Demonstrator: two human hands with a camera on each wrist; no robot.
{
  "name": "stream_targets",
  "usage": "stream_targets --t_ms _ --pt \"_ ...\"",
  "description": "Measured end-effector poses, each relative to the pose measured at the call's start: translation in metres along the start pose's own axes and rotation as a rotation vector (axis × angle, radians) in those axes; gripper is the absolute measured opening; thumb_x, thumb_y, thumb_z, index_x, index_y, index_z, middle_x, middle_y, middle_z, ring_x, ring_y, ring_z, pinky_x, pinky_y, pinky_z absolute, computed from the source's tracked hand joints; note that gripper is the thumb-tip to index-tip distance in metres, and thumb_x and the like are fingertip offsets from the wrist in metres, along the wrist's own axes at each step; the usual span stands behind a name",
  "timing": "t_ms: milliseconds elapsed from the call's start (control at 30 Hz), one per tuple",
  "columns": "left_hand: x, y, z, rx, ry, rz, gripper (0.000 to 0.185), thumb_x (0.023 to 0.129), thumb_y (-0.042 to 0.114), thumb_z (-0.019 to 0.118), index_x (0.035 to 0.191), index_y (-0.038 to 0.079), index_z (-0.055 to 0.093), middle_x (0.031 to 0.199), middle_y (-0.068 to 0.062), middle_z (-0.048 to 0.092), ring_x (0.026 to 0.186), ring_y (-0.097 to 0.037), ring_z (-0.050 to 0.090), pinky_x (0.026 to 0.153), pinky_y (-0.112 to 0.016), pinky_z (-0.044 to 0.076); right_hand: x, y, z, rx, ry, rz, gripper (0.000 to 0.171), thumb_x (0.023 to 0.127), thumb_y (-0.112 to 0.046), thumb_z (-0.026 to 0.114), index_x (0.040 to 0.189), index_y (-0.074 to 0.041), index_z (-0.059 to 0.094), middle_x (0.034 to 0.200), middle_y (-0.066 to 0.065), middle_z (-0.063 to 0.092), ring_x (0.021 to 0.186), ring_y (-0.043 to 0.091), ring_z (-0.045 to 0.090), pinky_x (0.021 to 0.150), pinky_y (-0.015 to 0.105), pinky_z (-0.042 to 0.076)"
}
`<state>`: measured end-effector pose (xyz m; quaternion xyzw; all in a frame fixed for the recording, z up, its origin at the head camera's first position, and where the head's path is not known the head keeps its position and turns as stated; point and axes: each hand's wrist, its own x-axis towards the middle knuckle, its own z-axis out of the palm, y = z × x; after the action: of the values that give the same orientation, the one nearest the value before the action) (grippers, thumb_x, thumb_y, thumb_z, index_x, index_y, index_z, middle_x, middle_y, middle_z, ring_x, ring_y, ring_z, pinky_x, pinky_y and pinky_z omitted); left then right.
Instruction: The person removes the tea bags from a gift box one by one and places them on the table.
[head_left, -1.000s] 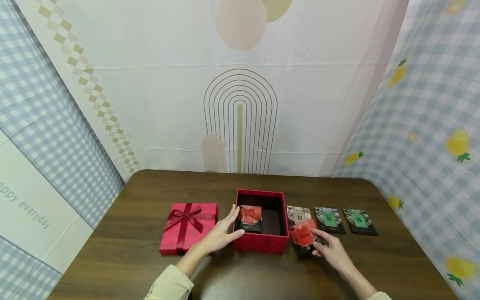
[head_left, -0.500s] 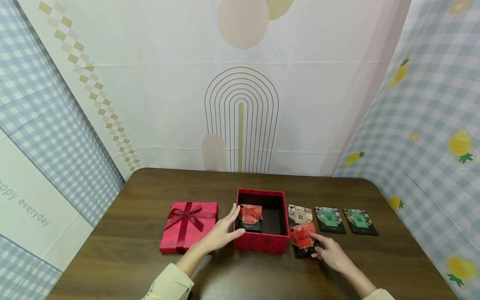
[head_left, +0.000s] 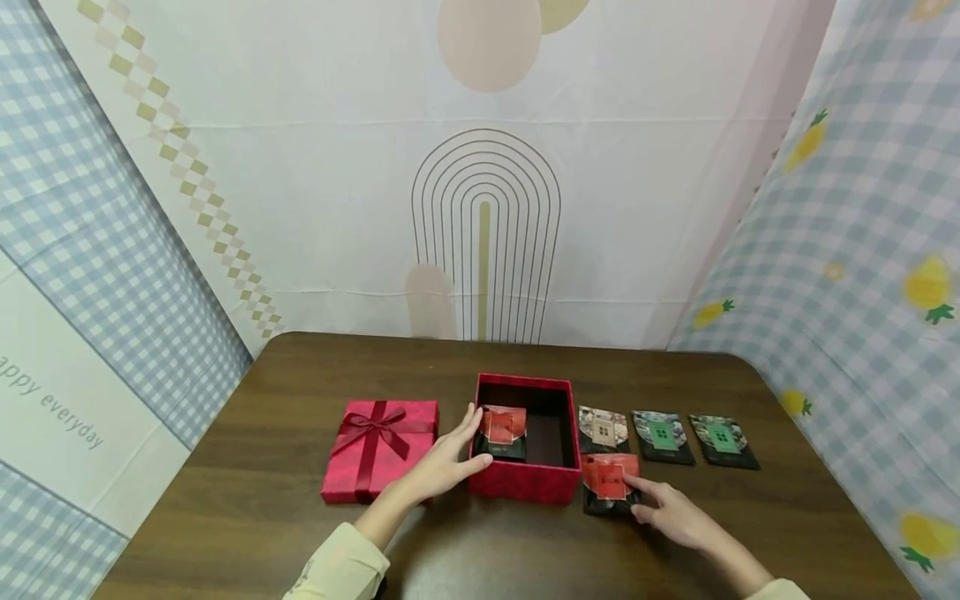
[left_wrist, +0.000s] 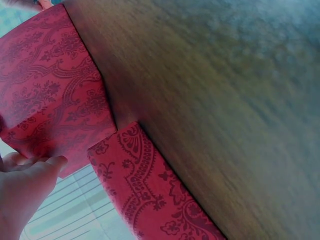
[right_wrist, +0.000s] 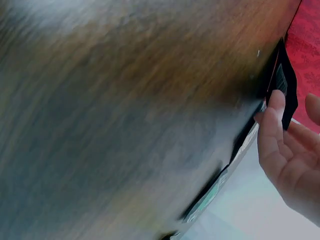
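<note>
Pinching a pouch (head_left: 604, 477) only by its edge, lower right of centre, the right hand (head_left: 669, 510) might let it slip; the left hand (head_left: 442, 467), spread wide, touches the box (head_left: 528, 483).

Left hand (left_wrist: 27, 192) — against red box (left_wrist: 55, 85), table (left_wrist: 210, 110)

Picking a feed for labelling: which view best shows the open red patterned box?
The head view: only there do the dark interior and nearly all the rim of the open red patterned box show. Left wrist: patterned outer walls only. Right wrist: just a red slice at the right edge.
</note>
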<state>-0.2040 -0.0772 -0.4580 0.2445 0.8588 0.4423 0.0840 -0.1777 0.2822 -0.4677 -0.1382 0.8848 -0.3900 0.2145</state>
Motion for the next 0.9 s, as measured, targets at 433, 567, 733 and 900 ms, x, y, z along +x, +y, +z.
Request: stream_targets --t_ms 433,567,733,900 --pt "0.000 0.000 -0.001 0.011 -0.001 0.000 0.072 0.091 0.030 0.055 0.146 0.006 0.015 0.151 -0.014 0.002 0.134 -0.031 0.022 0.105 -0.049 0.024 -0.002 0.010 -0.009 0.149 -0.130 -0.054 0.051 0.086 0.000 0.049 0.130 0.019 0.032 0.115 0.037 0.047 0.069 0.014 0.054 0.056 0.028 0.043" --pt "0.000 0.000 -0.001 0.020 0.003 0.002 0.072 0.091 0.030 0.055 0.146 0.007 0.015 0.151 -0.014 0.003 0.133 -0.030 0.023 0.105 -0.048 0.025 0.002 0.011 -0.011 0.148 -0.142 -0.078 0.050 0.085 0.001 0.050 0.129 0.018 0.036 0.126 0.041 0.038 0.073 0.009 0.055 0.057 0.027 0.044" --pt "0.001 -0.001 -0.001 0.023 0.000 0.006 0.073 0.091 0.033 0.055 0.146 0.006 0.015 0.151 -0.015 0.004 0.133 -0.030 0.023 0.105 -0.049 0.025 0.004 0.015 -0.015 0.203 -0.184 -0.126 0.048 0.086 0.002 0.046 0.130 0.017 0.035 0.122 0.039 0.043 0.079 0.003 0.053 0.060 0.025 0.044" --pt "0.001 -0.001 -0.002 0.022 0.002 0.013 0.074 0.091 0.033 0.055 0.146 0.006 0.015 0.151 -0.016 0.004 0.133 -0.031 0.023 0.105 -0.049 0.025 0.004 0.019 -0.017 0.235 -0.207 -0.173 0.045 0.088 0.003 0.044 0.129 0.019 0.035 0.108 0.026 0.056 0.068 0.003 0.048 0.057 0.022 0.040"
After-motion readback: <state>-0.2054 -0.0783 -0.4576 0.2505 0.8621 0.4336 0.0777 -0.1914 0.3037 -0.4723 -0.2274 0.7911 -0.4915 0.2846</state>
